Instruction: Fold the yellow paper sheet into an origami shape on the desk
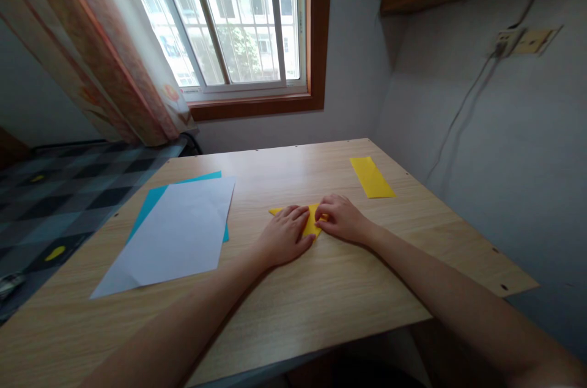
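A folded piece of yellow paper [312, 226] lies on the wooden table, one pointed corner showing to the left and another towards me. My left hand [285, 234] rests flat over its left part, fingers stretched out and pressing it down. At the paper's right edge is my right hand [342, 218], its thumb and index finger pinched together on the paper. Both hands cover much of the paper, so its full shape is hidden.
A white sheet [183, 229] overlaps a blue sheet [156, 198] on the table's left. Towards the back right lies a yellow paper strip [372, 178]. Walls stand behind and to the right; a checkered bed [82, 204] is at the left.
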